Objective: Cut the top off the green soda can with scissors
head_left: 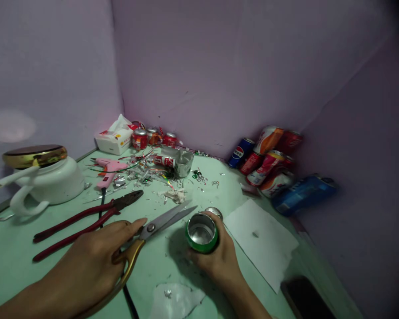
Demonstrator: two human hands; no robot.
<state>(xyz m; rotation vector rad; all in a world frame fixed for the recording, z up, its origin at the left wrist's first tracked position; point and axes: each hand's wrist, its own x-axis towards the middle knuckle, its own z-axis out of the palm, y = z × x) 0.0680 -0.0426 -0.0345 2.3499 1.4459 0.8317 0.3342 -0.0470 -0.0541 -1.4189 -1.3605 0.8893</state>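
Observation:
My left hand (99, 252) is closed on the gold handles of a pair of scissors (153, 227). The blades are slightly apart and point right, toward the cut can. My right hand (219, 257) grips a green can (202, 246) with its top cut off; the open end faces me and shows a bare silver inside. Just behind that hand lies a round metal can piece (214, 212). Beyond my left hand rest red-handled pliers (96, 221), jaws toward the back. The scissor blade tips stop short of the can's rim.
A pink glue gun (109, 170), metal scraps (146, 170), a tissue box (115, 141) and small cut cans (139, 139) sit at the back left. Piled cans (266, 159) line the right wall. White paper (261, 241), a dark phone-like object (304, 297) and a white pot (58, 181) flank my hands.

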